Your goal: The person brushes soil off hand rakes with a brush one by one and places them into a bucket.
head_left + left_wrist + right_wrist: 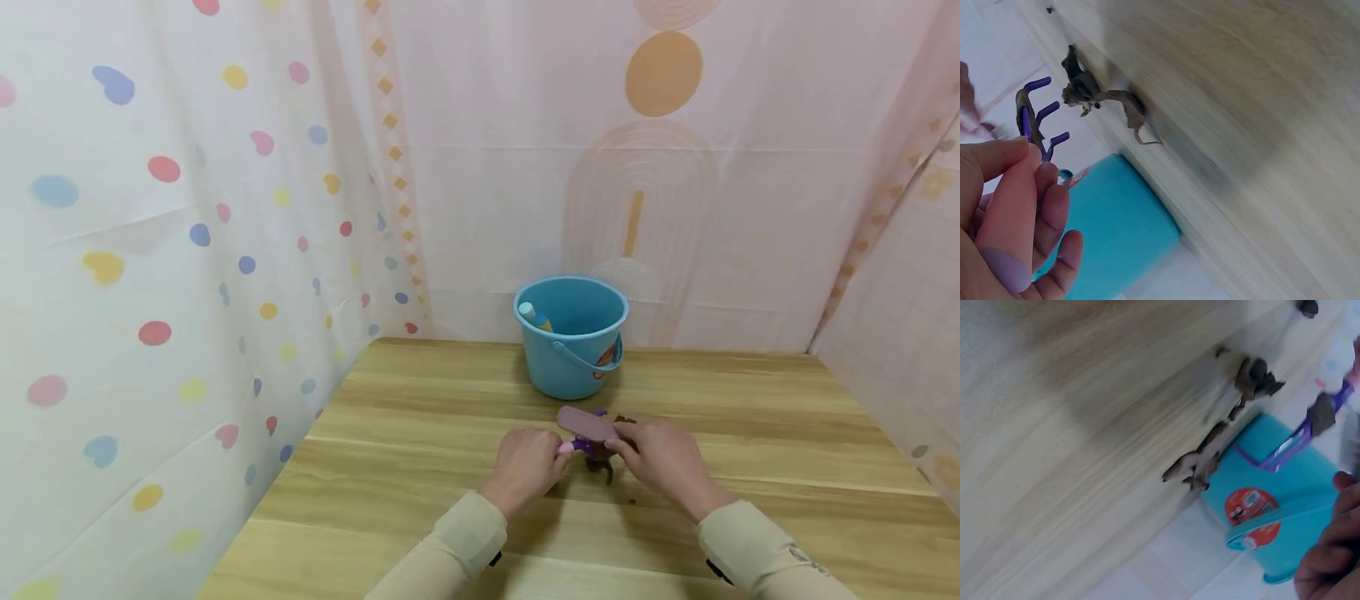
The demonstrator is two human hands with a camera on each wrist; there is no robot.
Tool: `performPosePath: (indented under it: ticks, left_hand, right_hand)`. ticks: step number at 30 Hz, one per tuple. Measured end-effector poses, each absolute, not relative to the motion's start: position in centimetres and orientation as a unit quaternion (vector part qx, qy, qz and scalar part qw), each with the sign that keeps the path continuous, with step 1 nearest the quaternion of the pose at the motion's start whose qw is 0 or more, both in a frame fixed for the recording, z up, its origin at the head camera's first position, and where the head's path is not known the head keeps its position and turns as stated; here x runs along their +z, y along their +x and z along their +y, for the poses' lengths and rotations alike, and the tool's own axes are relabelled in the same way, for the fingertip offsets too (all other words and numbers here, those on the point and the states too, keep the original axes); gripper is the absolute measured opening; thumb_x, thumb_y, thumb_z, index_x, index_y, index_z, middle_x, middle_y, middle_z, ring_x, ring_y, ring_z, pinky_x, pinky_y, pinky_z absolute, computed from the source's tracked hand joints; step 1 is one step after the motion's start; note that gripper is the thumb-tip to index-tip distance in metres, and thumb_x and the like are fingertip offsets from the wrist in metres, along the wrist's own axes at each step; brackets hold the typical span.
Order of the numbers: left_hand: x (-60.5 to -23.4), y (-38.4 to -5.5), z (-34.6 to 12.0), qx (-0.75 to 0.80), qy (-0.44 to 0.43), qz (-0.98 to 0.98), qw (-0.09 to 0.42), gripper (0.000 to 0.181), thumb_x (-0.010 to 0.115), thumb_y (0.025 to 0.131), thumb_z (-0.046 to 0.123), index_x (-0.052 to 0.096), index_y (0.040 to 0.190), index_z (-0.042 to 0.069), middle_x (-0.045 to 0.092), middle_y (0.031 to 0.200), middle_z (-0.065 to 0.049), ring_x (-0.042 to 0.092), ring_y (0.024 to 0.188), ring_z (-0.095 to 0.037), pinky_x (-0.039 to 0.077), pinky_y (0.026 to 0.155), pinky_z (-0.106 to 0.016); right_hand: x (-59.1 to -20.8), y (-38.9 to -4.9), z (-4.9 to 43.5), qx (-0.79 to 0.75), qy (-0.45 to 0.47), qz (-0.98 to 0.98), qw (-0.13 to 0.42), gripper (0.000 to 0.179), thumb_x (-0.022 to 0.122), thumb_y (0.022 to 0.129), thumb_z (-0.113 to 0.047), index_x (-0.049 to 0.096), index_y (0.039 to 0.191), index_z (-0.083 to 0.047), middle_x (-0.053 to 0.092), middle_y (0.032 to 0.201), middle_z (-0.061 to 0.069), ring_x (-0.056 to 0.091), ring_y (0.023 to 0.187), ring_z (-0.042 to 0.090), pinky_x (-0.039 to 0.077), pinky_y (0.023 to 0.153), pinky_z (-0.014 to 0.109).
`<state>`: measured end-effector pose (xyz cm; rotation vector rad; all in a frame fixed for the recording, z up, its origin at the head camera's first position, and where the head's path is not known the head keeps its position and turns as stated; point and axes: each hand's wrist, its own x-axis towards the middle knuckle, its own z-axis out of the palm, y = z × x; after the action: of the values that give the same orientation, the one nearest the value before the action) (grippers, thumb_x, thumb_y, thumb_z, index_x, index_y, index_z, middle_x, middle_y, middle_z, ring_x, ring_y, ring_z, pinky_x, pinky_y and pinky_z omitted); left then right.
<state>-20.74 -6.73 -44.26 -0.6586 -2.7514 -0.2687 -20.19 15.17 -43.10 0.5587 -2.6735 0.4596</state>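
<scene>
My left hand [527, 468] grips the pink handle of a small hand rake [1010, 215], fingers curled round it. The rake's purple tines hold a brown scrap [1320, 414] that looks like dirt or dried leaf. My right hand [663, 462] pinches a mauve brush [585, 423] with a flat oblong head, held over the rake. In the right wrist view the brush is mostly out of frame and blurred. Below the tools, dark brown crumpled pieces [1200, 453], like dried mud or leaves, lie on the wooden table [420, 417].
Behind the hands stands a light blue bucket [566, 367], its handle hanging down at the front. Inside it lean a pale blue-ended stick [527, 311] and a blue and yellow item [543, 322]. Patterned curtains [487, 208] surround the table.
</scene>
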Motion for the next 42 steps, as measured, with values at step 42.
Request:
performPosePath:
  ticks: [42]
  left_hand:
    - [-43.7, -21.2, -6.5, -0.126, -0.238, -0.951, 0.148, 0.045, 0.066, 0.095, 0.033, 0.047, 0.056, 0.021, 0.040, 0.052, 0.012, 0.039, 0.048, -0.004, 0.035, 0.047, -0.024]
  right_hand:
    - [-43.1, -20.7, 16.0, 0.195, 0.172, -0.949, 0.179, 0.022, 0.067, 0.095, -0.027, 0.074, 0.107, -0.010, 0.072, 0.084, 0.004, 0.065, 0.068, 0.022, 0.049, 0.056, 0.042]
